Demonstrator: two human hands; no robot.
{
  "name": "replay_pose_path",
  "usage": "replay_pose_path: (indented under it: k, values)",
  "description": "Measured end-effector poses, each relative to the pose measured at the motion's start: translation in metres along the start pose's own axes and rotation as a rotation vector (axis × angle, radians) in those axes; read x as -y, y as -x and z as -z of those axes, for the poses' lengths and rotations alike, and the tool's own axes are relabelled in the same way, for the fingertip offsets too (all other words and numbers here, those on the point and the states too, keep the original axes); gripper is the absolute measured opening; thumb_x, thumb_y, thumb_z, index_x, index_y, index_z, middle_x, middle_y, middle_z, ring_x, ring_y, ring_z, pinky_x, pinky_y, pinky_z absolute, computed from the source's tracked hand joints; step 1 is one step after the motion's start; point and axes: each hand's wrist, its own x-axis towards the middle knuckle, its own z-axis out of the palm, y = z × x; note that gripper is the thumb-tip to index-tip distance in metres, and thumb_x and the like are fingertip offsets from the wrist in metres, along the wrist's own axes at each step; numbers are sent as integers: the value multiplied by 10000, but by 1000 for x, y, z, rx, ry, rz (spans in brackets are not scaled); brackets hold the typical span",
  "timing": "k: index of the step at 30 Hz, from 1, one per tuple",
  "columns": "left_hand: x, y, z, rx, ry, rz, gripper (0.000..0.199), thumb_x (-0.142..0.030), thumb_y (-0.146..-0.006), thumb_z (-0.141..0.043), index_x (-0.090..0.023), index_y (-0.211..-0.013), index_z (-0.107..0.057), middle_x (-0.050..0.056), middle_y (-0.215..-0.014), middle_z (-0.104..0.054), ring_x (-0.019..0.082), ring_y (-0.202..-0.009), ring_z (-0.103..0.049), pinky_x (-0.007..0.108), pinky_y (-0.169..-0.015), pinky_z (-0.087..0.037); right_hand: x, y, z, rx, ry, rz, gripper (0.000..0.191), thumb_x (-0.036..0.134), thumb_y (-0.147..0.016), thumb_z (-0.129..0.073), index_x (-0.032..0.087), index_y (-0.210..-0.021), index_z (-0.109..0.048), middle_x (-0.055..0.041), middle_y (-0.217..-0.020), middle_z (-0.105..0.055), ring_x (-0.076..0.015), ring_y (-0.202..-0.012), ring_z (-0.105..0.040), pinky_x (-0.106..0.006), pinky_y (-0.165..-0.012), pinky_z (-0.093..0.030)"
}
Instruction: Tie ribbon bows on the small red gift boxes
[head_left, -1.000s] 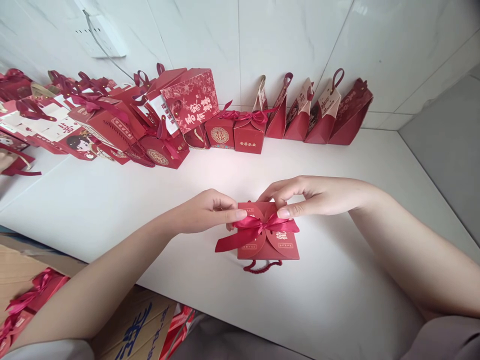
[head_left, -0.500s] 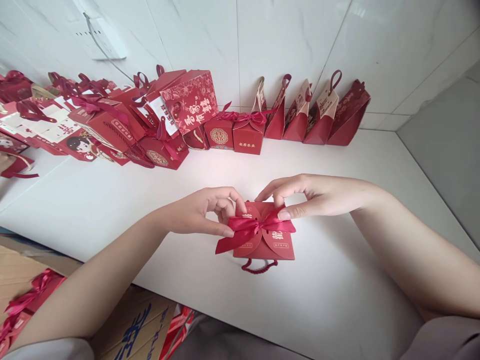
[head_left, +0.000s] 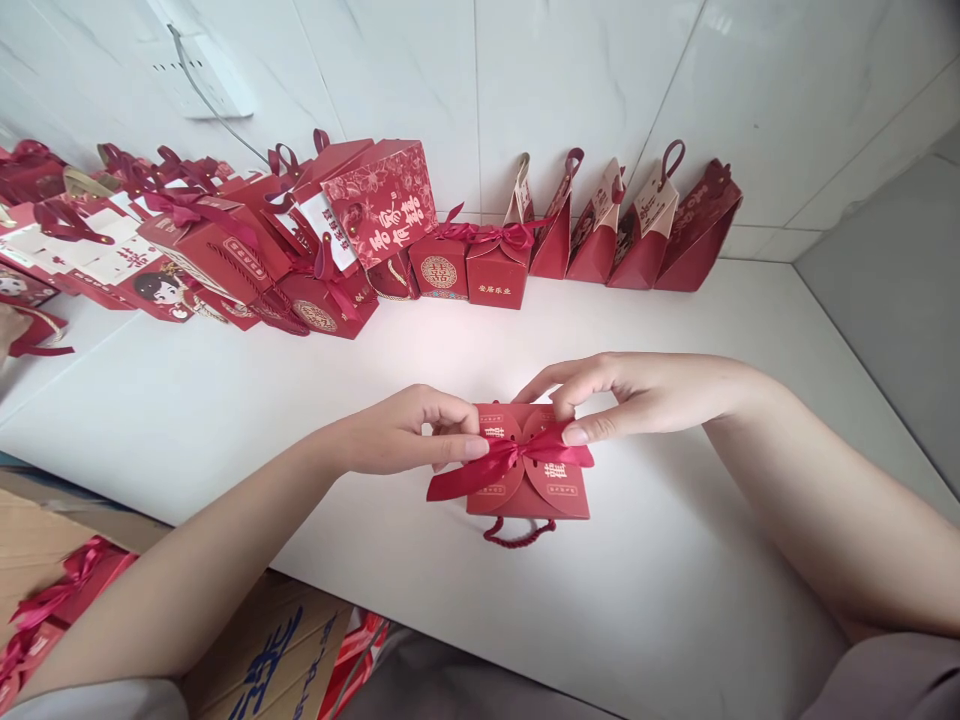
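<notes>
A red gift box with gold lettering lies on the white table, a twisted red cord handle sticking out at its near side. Across its top runs a red ribbon tied in a bow. My left hand pinches the left part of the bow between thumb and curled fingers. With thumb and bent finger, my right hand grips the right loop, its other fingers reaching behind the box's far edge.
Along the wall stand red boxes and pointed bags. More boxes are piled at the left, near part of another person's hand. Below the table's front edge is a cardboard box.
My left thumb and fingers have moved right and up along the bow and closed on it. The ribbon's left tail has shifted slightly. My right hand has barely moved.
</notes>
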Motion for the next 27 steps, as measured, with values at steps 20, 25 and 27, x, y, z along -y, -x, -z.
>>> replay_pose_path:
  k: [20, 25, 27]
  values:
    - [-5, -1, -3, -20, -207, 45, 439, -414, -856, -628, -178, -633, -331, -43, -634, -354, 86, -585, -281, 247, -511, -213, 6, 0, -5, 71, 111, -17, 331, 453, -977, -489, 202, -845, -659, -58, -1292, -562, -195, -993, -569, -317, -844, -439]
    - [-4, -2, -2, -13, -217, 41, 452, -421, -856, -631, -178, -635, -321, -48, -628, -336, 84, -582, -272, 250, -519, -215, 5, 0, -4, 81, 132, -15, 338, 469, -980, -483, 205, -856, -655, -53, -1298, -564, -197, -1015, -571, -312, -852, -437]
    - [-4, -2, -3, -16, -217, 45, 453, -421, -853, -634, -179, -635, -319, -48, -630, -331, 84, -583, -269, 249, -517, -217, 5, 0, -3, 80, 135, -16, 334, 466, -981, -483, 205, -868, -658, -54, -1296, -568, -196, -1014, -573, -308, -844, -438]
